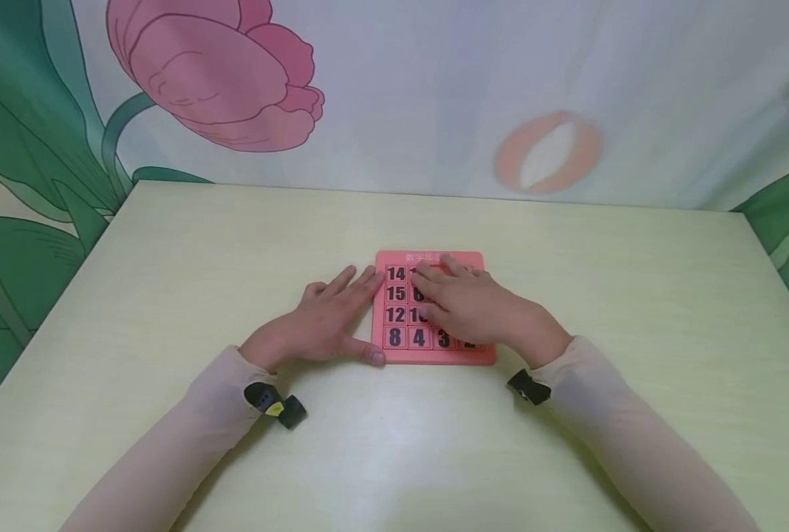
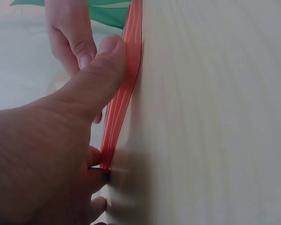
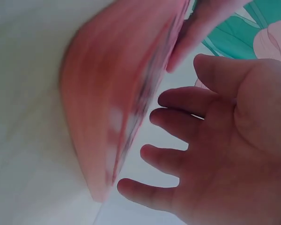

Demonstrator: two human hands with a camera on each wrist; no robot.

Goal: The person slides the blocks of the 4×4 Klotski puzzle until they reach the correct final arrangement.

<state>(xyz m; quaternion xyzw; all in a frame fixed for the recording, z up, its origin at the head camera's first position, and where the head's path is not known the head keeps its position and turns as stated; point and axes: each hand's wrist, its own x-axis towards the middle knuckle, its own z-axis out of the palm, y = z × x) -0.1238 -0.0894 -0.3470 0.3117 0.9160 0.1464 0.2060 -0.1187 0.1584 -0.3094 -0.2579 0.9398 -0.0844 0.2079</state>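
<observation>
A pink number sliding puzzle (image 1: 408,325) lies flat on the table, its black-numbered tiles set in a square frame. At its left side, my left hand (image 1: 321,318) rests with the thumb at the near left corner and spread fingers along the left edge. The left wrist view shows that thumb (image 2: 96,77) against the puzzle's side wall. Over the right part of the tiles is my right hand (image 1: 477,307), palm down, hiding several numbers. In the right wrist view its fingers (image 3: 171,159) are extended and spread, close over the tile face.
A pale wood-look table (image 1: 341,458) surrounds the puzzle. Behind it hangs a white cloth backdrop (image 1: 421,96) with a printed pink flower and green leaves. Black straps with small devices (image 1: 275,405) sit on both sleeved wrists.
</observation>
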